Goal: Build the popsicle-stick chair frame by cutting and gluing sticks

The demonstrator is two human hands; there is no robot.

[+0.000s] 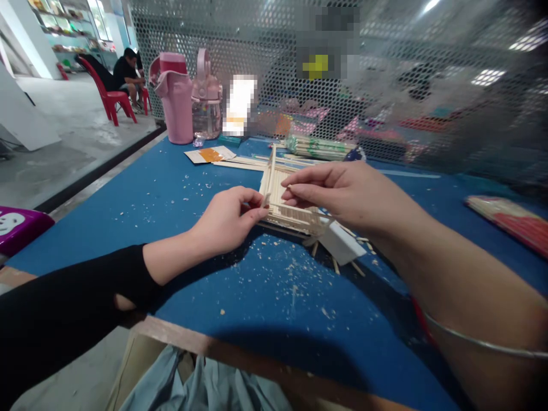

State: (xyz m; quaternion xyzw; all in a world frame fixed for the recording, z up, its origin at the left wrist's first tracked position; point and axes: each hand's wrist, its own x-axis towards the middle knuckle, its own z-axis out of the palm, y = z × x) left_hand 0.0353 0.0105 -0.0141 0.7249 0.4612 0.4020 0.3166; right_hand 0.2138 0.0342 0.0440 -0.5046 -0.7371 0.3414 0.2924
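A small model built of thin wooden sticks lies on the blue tabletop, with a slatted floor and low rails along its edges. At its near left corner, my left hand pinches the stick model between thumb and forefinger, beside a short upright piece. Over the floor of the model hovers my right hand, thumb and fingers drawn together. Whatever is between those fingertips is too small to make out. Against the model's right end leans a pale white block, with loose short sticks around it.
Wood crumbs dot the blue table. Behind the model lie a bundle of sticks and a card. A pink flask and a clear bottle stand by the perforated metal screen. A red-wrapped packet lies right.
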